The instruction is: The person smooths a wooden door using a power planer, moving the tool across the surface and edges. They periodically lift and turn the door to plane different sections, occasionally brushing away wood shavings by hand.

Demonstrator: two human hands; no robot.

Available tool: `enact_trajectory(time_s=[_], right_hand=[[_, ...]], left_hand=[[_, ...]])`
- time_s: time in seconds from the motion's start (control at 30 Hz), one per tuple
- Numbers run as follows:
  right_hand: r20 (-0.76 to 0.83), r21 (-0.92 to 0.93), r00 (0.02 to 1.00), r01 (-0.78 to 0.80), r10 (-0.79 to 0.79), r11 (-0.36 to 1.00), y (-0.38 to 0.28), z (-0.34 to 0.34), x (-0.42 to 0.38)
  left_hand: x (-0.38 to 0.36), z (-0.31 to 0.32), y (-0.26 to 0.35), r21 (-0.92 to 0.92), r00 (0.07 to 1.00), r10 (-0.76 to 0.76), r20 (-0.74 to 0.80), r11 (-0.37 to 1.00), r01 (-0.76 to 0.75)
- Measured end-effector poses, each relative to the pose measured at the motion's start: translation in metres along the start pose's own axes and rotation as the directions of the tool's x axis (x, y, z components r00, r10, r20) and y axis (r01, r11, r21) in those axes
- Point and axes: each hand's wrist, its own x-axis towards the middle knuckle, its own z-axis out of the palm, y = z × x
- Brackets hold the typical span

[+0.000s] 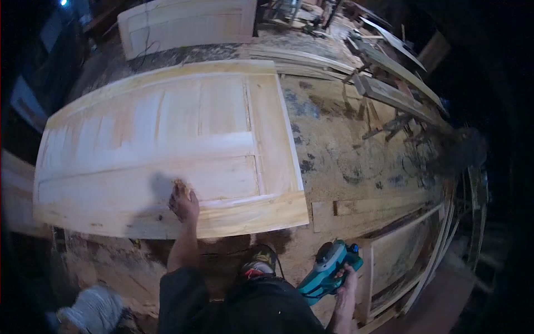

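A large pale wooden door panel lies flat before me, with recessed panels and a raised frame. My left hand is over its near edge, fingers closed around a small clump of yellowish wood shavings. Low on the right, my right hand grips the handle of a teal electric planer. The planer is held beside my body, apart from the door. Part of the right hand's grip is hidden by the tool.
Another wooden door stands at the back. Long boards lie on the dusty floor behind. A timber beam rests on supports at the right. Near my right side is a wooden frame. A whitish sack-like bundle sits at lower left.
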Motion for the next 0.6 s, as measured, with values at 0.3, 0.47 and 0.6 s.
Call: enact_trajectory(time_s=[0.3, 0.47, 0.6], right_hand=[[0.152, -0.003, 0.988, -0.036, 0.036, 0.999, -0.063, 0.019, 0.185], [0.204, -0.16, 0.97, -0.098, 0.13, 0.982, -0.126, 0.095, 0.297], [0.281, -0.214, 0.941, -0.128, 0.187, 0.968, -0.164, 0.145, 0.373]], left_hand=[[-0.003, -0.018, 0.027, -0.156, 0.987, 0.065, -0.149, 0.984, -0.089], [-0.02, -0.022, 0.042, 0.0, 0.986, -0.079, -0.149, 0.997, 0.08], [-0.083, -0.022, 0.062, -0.06, 0.912, -0.366, -0.188, 0.931, 0.361]])
